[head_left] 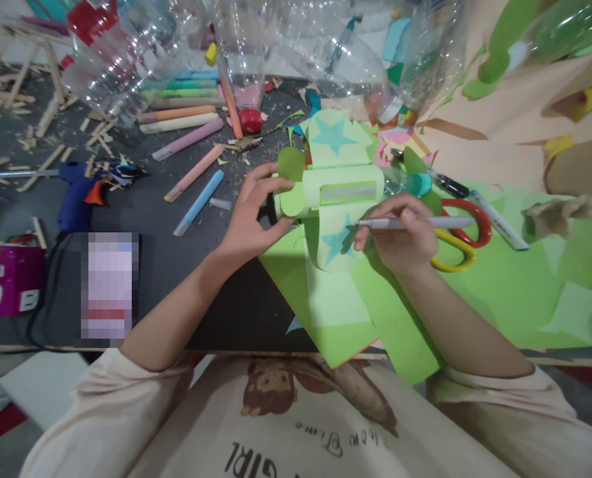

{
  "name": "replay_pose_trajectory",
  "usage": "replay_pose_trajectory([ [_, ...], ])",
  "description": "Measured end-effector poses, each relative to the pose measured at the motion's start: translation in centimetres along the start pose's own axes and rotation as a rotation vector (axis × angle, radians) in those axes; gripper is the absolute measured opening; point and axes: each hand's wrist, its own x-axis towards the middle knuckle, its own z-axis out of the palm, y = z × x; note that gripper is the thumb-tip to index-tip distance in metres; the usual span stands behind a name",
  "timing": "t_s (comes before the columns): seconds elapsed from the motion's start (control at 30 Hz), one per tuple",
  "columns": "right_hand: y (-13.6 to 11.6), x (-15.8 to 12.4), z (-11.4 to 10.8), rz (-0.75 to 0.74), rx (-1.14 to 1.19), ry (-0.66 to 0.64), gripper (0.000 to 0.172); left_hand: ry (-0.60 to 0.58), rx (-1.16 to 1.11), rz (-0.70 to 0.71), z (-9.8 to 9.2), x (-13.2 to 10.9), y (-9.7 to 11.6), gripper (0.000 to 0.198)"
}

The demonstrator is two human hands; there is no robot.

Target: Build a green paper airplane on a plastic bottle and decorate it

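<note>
A plastic bottle wrapped in light green paper point(343, 178) lies on its side, its teal cap point(422, 183) pointing right. Paper flaps with blue stars stick out from it, one flap point(333, 138) on the far side and one point(327, 247) on the near side. My left hand point(256, 206) grips the bottle's left end, by two round green paper pieces point(292, 163). Between the fingers of my right hand point(403, 236) is a slim pale pen point(425, 224), its tip over the near star. Whether the tip touches the paper I cannot tell.
Red-and-yellow-handled scissors point(468, 232) and a marker point(500, 219) lie right, on green paper sheets point(535, 285). At left are a blue glue gun point(77, 192), a phone point(109, 285) and a purple box point(10, 279). Coloured pens point(199, 212), clear bottles point(117, 60) and wood sticks lie farther back.
</note>
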Motion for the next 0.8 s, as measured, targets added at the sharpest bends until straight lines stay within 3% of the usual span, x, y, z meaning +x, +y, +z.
replay_pose_trajectory([
  [0.37,0.3,-0.2,-0.9,-0.053,-0.018,0.029,0.024,0.013,-0.062,0.010,0.2,0.3,0.1,0.033],
  [0.5,-0.2,-0.3,-0.6,-0.131,-0.013,0.215,0.018,0.016,-0.051,0.020,0.3,0.3,0.0,0.035],
  [0.63,-0.5,-0.4,-0.3,-0.243,-0.101,0.410,0.025,-0.025,-0.028,-0.003,0.2,0.4,0.1,0.039],
  [0.8,-1.0,-0.6,0.0,-0.395,-0.256,0.496,0.024,-0.005,-0.058,0.044,0.2,0.4,0.1,0.038],
])
